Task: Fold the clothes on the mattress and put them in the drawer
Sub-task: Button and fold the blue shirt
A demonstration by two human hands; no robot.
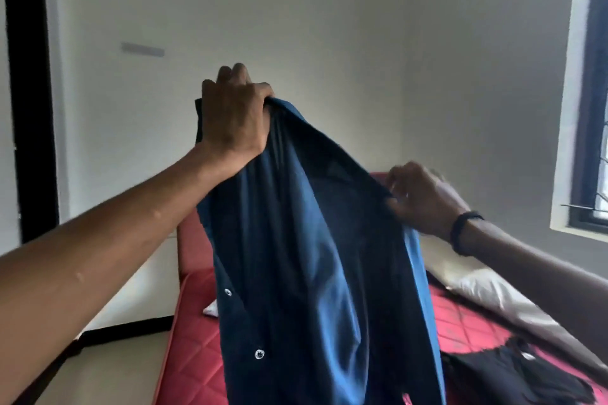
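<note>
A dark blue buttoned cloth shirt [306, 256] is being held up above the red quilted mattress [194, 348]. Its top edge is being gripped by the left hand [235, 115], fingers curled over it, while a lower edge is being pinched by the right hand [424, 197]. A black garment [513, 378] is lying below the right fingers.

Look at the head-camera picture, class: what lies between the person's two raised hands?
In the head view, the blue shirt spans the gap, gripped by the left hand higher up and pinched by the right hand lower down.
</note>
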